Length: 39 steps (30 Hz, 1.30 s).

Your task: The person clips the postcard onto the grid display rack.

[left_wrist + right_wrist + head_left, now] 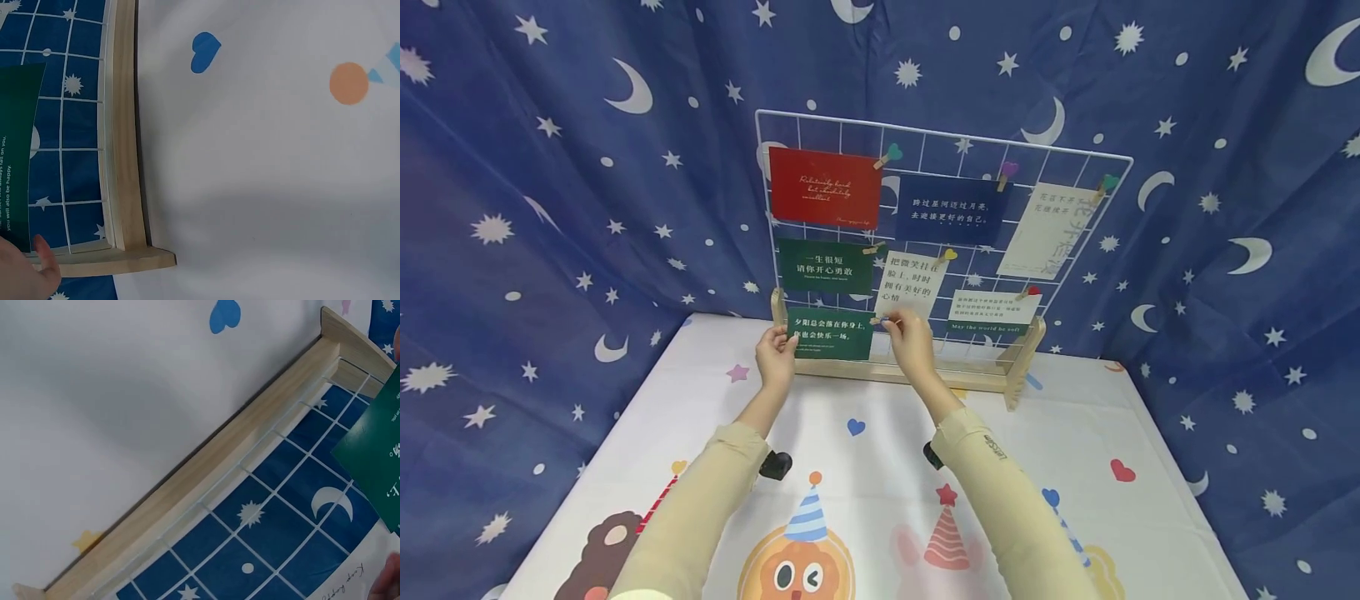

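My left hand (776, 357) pinches the left edge of a green card (833, 335) with white lettering, low on the left of a white wire grid (942, 132). In the left wrist view the thumb shows at the corner of that card (15, 156). My right hand (912, 343) pinches a small wooden clothespin (878, 320) with a blue piece on it, at the card's upper right edge. A white card (912, 279) hangs just above the right hand. In the right wrist view only fingertips (386, 581) show, and the clothespin is out of sight.
The grid stands in a wooden base (895, 372) on a white printed tablecloth (865, 467). Clothespins hold other cards on it: a red card (824, 187), a navy card (951, 212), another green card (826, 267) and several more. A blue star-patterned curtain (647, 183) surrounds the table.
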Available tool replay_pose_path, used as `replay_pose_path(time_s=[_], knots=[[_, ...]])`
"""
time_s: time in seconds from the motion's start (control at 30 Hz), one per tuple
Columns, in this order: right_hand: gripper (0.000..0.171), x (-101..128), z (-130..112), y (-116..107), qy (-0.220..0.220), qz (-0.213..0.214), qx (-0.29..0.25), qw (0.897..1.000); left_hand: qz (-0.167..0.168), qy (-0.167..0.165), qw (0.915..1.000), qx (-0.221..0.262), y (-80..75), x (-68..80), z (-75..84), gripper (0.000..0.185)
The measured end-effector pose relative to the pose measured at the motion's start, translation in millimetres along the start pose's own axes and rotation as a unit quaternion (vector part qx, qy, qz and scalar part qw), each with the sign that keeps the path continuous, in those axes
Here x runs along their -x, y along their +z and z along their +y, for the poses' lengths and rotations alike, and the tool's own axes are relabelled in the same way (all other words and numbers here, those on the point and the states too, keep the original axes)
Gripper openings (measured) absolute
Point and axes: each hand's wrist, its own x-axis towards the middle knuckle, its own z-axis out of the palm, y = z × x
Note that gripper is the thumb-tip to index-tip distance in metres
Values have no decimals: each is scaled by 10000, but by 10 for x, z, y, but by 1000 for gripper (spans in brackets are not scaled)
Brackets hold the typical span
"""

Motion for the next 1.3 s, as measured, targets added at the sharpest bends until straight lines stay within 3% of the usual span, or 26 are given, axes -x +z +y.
replay_pose_path(time_s=[0.07,0.23,0.33,0.47,0.57,0.67,0.87,0.97,1.0,1.13,1.2,1.23,1.3], knots=[[15,-22,-24,24,36,57,51,10000,164,160,9995,209,67,-180,-296,21],[14,-54,-78,72,17,353,126,9993,500,630,9954,526,260,-756,-1218,18],[12,-62,-106,97,85,558,98,9984,394,559,9950,724,295,-873,-1397,21],[11,-79,-128,148,223,753,138,9968,309,302,9959,795,298,-821,-1352,28],[13,-99,-132,193,317,816,269,9958,592,332,9937,896,329,-777,-1307,20],[13,-122,-140,233,367,894,445,9943,602,126,9917,1132,340,-733,-1220,19],[11,-177,-177,277,372,992,825,9909,611,-326,9908,1162,366,-647,-1033,18],[10,-208,-205,281,263,971,1040,9895,728,-160,9886,1311,401,-685,-1075,17],[10,-214,-217,279,221,967,1105,9889,629,-313,9898,1243,390,-690,-1044,19],[9,-237,-241,285,164,913,1319,9869,760,-152,9912,1074,471,-809,-1255,19],[9,-247,-241,291,184,943,1400,9855,773,-221,9919,981,483,-787,-1229,19],[8,-252,-242,301,200,962,1436,9847,905,-89,9908,1000,497,-774,-1245,17],[8,-257,-245,313,195,985,1484,9838,867,-330,9913,935,443,-632,-986,19]])
